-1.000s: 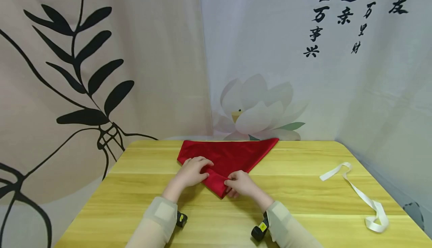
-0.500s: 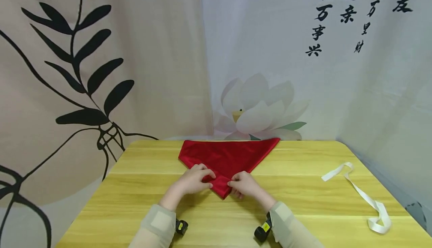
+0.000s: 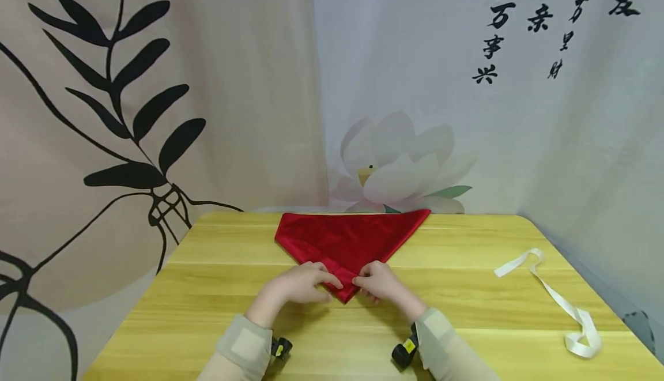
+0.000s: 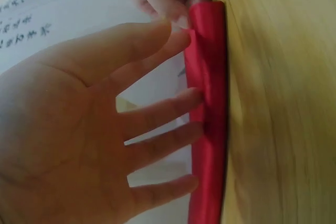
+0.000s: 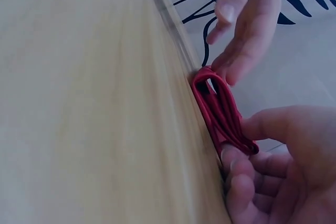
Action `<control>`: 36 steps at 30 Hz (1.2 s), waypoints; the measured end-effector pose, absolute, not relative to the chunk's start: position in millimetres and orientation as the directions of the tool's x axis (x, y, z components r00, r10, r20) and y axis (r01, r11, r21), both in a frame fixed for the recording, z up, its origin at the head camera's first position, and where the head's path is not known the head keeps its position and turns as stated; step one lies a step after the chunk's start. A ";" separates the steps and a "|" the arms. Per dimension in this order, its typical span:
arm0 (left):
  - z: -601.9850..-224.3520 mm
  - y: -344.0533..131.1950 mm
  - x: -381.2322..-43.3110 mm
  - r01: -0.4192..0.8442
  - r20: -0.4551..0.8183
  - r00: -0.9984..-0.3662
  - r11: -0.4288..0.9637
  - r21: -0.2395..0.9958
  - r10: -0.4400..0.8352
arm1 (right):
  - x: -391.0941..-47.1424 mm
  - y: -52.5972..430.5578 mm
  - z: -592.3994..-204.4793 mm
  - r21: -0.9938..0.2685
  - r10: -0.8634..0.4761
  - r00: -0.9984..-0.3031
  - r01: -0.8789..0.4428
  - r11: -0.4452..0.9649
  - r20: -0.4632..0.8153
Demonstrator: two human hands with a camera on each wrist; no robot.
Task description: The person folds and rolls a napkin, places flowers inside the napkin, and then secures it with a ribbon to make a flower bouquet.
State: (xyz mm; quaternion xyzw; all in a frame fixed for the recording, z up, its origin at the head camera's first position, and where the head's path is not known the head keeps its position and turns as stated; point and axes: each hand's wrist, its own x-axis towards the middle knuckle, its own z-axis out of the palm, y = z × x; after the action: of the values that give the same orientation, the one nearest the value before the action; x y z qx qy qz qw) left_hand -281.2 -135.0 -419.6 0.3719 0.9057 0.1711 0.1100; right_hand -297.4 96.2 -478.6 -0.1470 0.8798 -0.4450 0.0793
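Right hand [image 3: 383,284] pinches the layered end of the red cloth [image 3: 347,237] on the wooden table [image 3: 181,323], left hand [image 3: 300,283] spread, perhaps touching its fold; material looks light, soft, slippery, best gripped through all layers there.

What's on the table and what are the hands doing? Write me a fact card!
Surface: yellowish wooden table
Red cloth: folded in layers, pointed tip toward the person
Left hand: fingers spread, touching the red cloth
Right hand: pinching the red cloth
White ribbon: loose, twisty, on the table's right side
Behind: curtain with black leaves and a pale flower
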 end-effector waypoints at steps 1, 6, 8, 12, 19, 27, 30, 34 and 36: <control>-417.9 -133.8 -280.0 0.636 -0.090 -0.694 0.667 0.389 0.714 | -298.1 97.0 -478.2 -0.801 -0.331 -0.944 -0.190 0.568 -0.011; -417.5 -128.2 -275.5 0.639 -0.150 -0.684 0.685 0.351 0.714 | -298.8 100.1 -476.3 -0.771 -0.325 -0.946 -0.202 0.604 -0.007; -419.2 -126.3 -274.6 0.635 -0.165 -0.689 0.697 0.332 0.706 | -298.7 100.6 -475.3 -0.740 -0.316 -0.949 -0.225 0.634 0.018; -422.5 -123.1 -273.9 0.627 -0.181 -0.703 0.719 0.299 0.688 | -297.1 99.5 -469.7 -0.632 -0.288 -0.949 -0.301 0.715 0.126; -421.4 -119.8 -270.5 0.630 -0.174 -0.710 0.725 0.279 0.683 | -293.4 90.6 -457.3 -0.530 -0.404 -0.881 -0.471 0.705 0.246; -420.7 -119.7 -272.8 0.646 -0.172 -0.700 0.718 0.260 0.693 | -294.5 84.6 -461.7 -0.528 -0.515 -0.816 -0.569 0.631 0.263; -421.0 -122.1 -275.3 0.647 -0.179 -0.693 0.712 0.271 0.698 | -294.3 85.8 -464.0 -0.518 -0.531 -0.814 -0.568 0.640 0.236; -423.3 -129.0 -280.2 0.587 -0.247 -0.709 0.747 0.312 0.661 | -293.2 85.9 -466.6 -0.533 -0.548 -0.814 -0.556 0.638 0.193; -425.6 -132.9 -284.3 0.530 -0.291 -0.730 0.782 0.328 0.618 | -292.3 85.1 -467.4 -0.547 -0.552 -0.814 -0.550 0.632 0.181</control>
State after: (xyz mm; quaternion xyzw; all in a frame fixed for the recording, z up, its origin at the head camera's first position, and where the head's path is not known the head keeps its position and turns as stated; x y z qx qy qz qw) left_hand -284.3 -132.9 -425.6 0.3109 0.9234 0.1119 0.1954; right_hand -292.3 85.1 -467.4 -0.3048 0.9033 -0.3020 0.0018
